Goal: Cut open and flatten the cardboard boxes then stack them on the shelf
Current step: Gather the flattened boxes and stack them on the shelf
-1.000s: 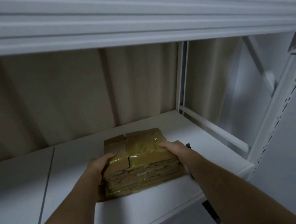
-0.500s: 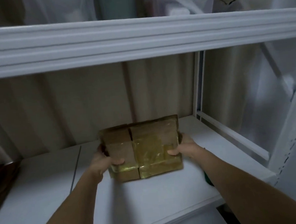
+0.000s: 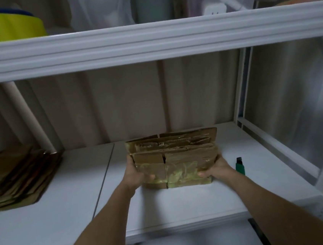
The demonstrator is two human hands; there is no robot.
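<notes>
A bundle of flattened brown cardboard boxes (image 3: 173, 157) with shiny yellowish tape stands tilted on its lower edge on the white shelf (image 3: 185, 205). My left hand (image 3: 136, 175) grips its left side with the thumb on the taped front. My right hand (image 3: 216, 167) grips its right side the same way. The bundle's layered top edges face me. A second pile of flattened cardboard (image 3: 17, 177) lies flat at the far left of the same shelf.
A green box cutter (image 3: 240, 166) lies on the shelf just right of my right hand. A white shelf beam (image 3: 148, 42) spans overhead with plastic containers above it. A white upright post (image 3: 240, 86) and rail bound the right side.
The bundle went from lying flat on the shelf to being lifted and tipped upright in both hands. The view rose, showing the left cardboard pile and the cutter.
</notes>
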